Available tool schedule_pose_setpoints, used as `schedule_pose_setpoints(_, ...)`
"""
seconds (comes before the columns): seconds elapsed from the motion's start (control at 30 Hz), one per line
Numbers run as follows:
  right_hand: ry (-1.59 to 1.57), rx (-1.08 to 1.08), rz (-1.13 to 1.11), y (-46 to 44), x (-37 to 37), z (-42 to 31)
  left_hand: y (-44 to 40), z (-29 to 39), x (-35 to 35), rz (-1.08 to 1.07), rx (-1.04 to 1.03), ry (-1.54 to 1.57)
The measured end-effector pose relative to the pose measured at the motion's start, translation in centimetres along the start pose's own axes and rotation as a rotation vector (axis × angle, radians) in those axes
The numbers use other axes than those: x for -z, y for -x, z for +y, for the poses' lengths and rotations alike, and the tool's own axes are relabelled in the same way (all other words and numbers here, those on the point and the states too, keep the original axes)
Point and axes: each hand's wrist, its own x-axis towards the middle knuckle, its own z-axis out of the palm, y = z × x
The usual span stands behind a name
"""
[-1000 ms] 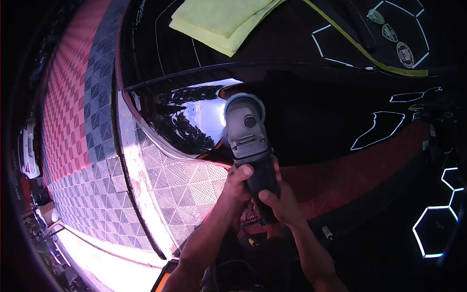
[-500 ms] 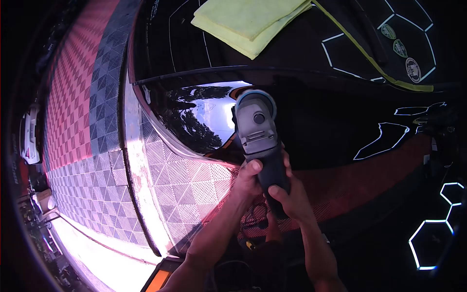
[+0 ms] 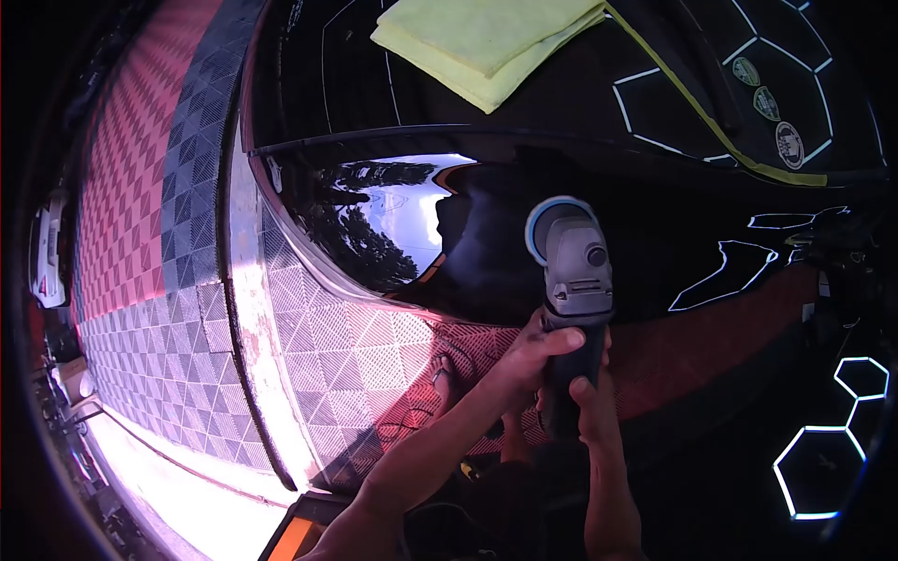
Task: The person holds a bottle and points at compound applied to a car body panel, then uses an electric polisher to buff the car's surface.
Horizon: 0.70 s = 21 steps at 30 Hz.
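Glossy black panel (image 3: 491, 248); both hands (image 3: 531, 355) wrapped around polisher (image 3: 575, 266).

The scene is viewed from a head-worn camera, placed above and behind the left hand (image 3: 530, 360) and right hand (image 3: 597, 409). It is aimed forward and steeply down; both hands are seen near, within a wide, curved field.

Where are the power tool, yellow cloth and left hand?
Power tool (image 3: 577, 273), head view: the grey housing.
Yellow cloth (image 3: 491, 42), head view: middle of its upper layer.
Left hand (image 3: 531, 353), head view: near the base of the thumb.
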Motion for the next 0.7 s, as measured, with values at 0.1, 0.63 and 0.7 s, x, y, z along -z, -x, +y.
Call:
schedule_pose_setpoints(0.1,0.03,0.002,0.016,-0.2,-1.0,1.0,1.2,0.4,0.6,0.047,-0.001,-0.039)
schedule_pose_setpoints(0.63,-0.22,0.037,0.129,2.6,1.3,0.8,-1.2,-2.3,-2.6,0.03,0.186,-0.115)
schedule_pose_setpoints(0.7,-0.164,0.013,0.09,2.3,0.2,1.3,0.4,-1.6,-1.5,0.063,0.131,-0.094)
